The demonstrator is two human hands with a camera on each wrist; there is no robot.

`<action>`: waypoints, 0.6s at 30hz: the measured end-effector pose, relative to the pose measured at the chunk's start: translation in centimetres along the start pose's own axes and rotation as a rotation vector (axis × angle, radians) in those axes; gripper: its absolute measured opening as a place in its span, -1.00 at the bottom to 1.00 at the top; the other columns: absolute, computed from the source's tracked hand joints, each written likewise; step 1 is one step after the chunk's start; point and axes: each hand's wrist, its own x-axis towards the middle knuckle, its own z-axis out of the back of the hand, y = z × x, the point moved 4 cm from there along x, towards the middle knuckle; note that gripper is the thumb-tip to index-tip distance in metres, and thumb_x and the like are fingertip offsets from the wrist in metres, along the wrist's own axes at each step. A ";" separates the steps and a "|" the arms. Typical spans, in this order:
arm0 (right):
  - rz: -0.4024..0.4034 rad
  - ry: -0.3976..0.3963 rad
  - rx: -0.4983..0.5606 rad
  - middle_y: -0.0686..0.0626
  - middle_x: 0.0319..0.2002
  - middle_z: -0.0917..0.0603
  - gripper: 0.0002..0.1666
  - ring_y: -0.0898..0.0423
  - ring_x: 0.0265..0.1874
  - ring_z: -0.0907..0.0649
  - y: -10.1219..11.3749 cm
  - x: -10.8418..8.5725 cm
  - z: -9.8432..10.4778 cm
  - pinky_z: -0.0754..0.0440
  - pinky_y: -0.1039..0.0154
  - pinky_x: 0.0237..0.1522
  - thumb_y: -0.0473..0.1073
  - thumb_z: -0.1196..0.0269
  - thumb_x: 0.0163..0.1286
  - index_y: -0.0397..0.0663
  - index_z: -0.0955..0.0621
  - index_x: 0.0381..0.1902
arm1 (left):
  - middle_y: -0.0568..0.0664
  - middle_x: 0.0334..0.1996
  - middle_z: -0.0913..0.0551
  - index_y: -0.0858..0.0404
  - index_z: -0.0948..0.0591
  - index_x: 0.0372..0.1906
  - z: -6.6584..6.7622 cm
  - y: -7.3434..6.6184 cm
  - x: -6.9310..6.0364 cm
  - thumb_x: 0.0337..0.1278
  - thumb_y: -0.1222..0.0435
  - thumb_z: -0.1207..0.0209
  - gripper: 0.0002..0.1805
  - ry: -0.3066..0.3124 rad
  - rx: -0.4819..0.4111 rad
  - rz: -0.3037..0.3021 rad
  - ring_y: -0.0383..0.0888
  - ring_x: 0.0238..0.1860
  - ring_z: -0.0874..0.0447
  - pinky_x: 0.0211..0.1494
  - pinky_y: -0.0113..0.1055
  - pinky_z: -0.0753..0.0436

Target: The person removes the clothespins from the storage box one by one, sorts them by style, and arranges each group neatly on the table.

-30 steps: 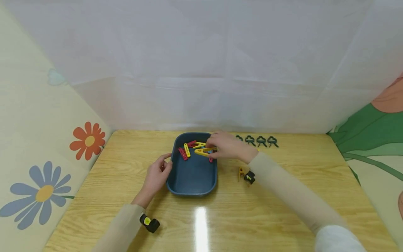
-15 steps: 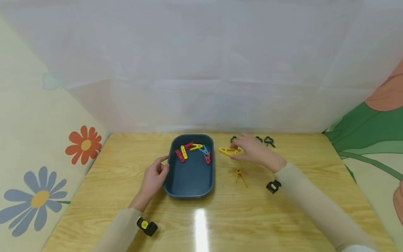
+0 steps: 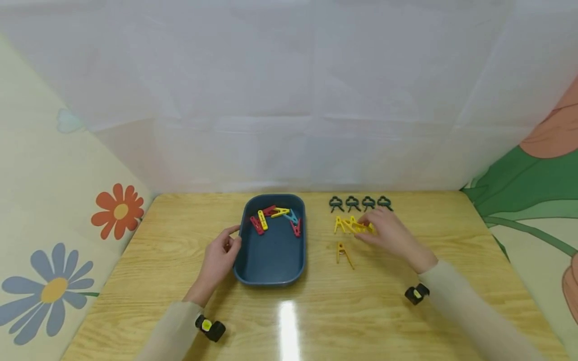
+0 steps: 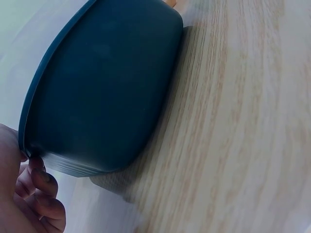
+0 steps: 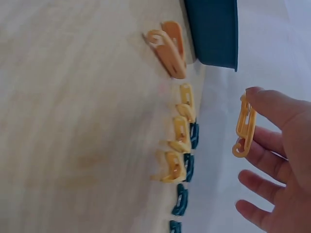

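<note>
Just right of the tray [image 3: 271, 260], that was where the action sat: the right hand [image 3: 392, 235] had a yellow peg [image 5: 246, 125] in a narrow pinch, thumb against finger, apparently above the table [image 3: 316, 316] in the wrist view! Three yellow pegs [image 5: 180, 133] stood lined up below, four green clips [image 3: 352, 203] ranked behind them, one orange peg [image 3: 343, 254] alone nearer the person. Across on the other flank, the left hand [image 3: 220, 254] held the tray's rim, fingers curled at the edge. Inside, bunched toward the back: three red pegs [image 3: 257, 225], two more yellows [image 3: 262, 219], a blue peg [image 3: 292, 216]. The step in hand looked like setting out pegs by colour, this row probably one short; the next move seemed to call for a gentle lowering beside the others, no neighbour knocked, and only then a loosened pinch. And the stage itself? Glossy wood grain, a white streak of glare [image 3: 289, 331] toward the front; a creased white sheet [image 3: 289, 125] closed off the back, a flowered panel [image 3: 67, 190] rose on the left, and big green leaves [image 3: 542, 185] decorated the right
</note>
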 end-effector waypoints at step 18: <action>-0.267 -0.107 0.073 -0.11 -0.21 -0.74 -0.62 -0.12 -0.14 -0.63 -0.8 -5.2 -3.2 -0.53 -0.16 0.03 -0.06 -0.49 0.30 -0.23 -0.71 -0.09 | 0.02 -0.47 -0.51 0.36 -0.59 0.30 -0.1 -0.1 -0.1 0.50 0.36 -0.13 -0.62 0.001 -0.015 -0.006 -0.25 -0.56 -0.38 -0.47 -0.40 -0.37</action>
